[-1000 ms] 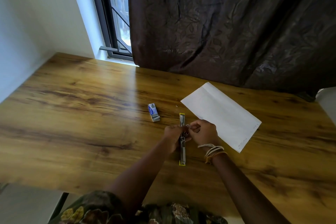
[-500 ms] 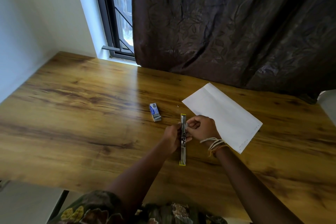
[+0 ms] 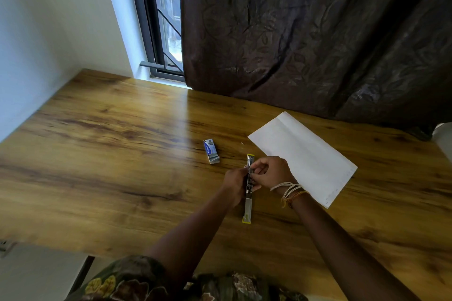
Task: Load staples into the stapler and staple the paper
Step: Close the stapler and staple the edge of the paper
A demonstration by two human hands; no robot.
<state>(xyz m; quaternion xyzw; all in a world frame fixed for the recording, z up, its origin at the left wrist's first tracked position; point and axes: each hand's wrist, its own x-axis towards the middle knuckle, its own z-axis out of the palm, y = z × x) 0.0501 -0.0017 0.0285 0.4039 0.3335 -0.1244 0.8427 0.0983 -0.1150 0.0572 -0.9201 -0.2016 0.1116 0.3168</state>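
While stapler (image 3: 249, 193) lay opened flat on desk (image 3: 122, 166), left hand (image 3: 235, 182) gripped its left side, right hand (image 3: 270, 172) pinched over metal channel. Staple box (image 3: 211, 151) sat at ten o'clock, paper (image 3: 305, 154) at two o'clock.

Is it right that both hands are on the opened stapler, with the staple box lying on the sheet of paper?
Not quite. The head view shows the staple box lying on the bare wooden table, left of the stapler, apart from the paper. Both hands, left and right, are on the opened stapler.
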